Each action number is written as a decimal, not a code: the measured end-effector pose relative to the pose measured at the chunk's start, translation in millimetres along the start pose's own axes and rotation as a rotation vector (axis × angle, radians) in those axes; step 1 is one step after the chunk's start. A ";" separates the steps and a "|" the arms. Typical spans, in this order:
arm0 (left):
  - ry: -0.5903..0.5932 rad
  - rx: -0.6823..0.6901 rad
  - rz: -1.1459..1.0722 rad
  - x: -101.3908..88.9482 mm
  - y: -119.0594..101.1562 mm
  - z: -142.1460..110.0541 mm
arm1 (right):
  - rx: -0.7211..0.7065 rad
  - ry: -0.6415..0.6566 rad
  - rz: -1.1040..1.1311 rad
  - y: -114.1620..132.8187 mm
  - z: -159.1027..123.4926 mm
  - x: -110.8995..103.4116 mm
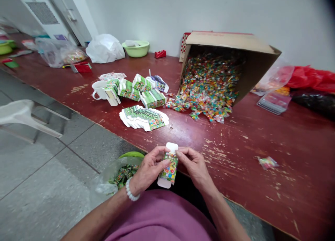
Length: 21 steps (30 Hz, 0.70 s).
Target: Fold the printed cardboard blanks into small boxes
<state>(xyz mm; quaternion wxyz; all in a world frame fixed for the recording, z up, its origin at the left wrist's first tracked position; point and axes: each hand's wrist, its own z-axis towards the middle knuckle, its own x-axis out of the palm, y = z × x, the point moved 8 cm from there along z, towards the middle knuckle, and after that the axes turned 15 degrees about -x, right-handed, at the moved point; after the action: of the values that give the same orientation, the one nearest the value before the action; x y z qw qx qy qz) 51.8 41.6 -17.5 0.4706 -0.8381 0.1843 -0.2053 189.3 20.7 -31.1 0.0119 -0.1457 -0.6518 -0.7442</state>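
Note:
Between both hands, just off the table's front edge, is a small printed candy box [170, 167] in green with colourful pictures. White flaps stick out at its top and bottom ends. My left hand [150, 166], with a white bead bracelet at the wrist, grips the box's left side, thumb across the front. With thumb and fingers my right hand [192, 162] pinches its upper right edge near the top flap. A fanned stack of flat green cartons [143, 117] lies beyond the hands. Wrapped candies [209, 84] spill from a tipped cardboard box [258, 50].
One candy packet [268, 162] lies to the right on the red table [251, 192]. Bundled green cartons [153, 98] and a white mug [98, 90] stand behind the fanned stack. Below the edge, a tub [107, 174] holds green packs. A plastic stool [18, 111] is at left.

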 end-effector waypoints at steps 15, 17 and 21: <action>0.259 -0.310 -0.313 21.4 26.3 0.2 | -0.269 0.134 -0.333 30.1 -1.4 6.0; 0.278 -0.366 -0.348 23.7 32.2 2.0 | -0.308 0.216 -0.395 33.6 -2.4 13.8; 0.150 -0.342 -0.254 17.3 31.0 6.1 | -0.222 0.286 -0.317 29.6 -3.3 18.1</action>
<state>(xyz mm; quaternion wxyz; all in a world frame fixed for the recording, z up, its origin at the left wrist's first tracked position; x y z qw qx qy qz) 66.0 22.1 -44.3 0.2771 -0.9045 0.1438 -0.2905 177.5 16.2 1.3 -0.0290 0.0649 -0.5722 -0.8170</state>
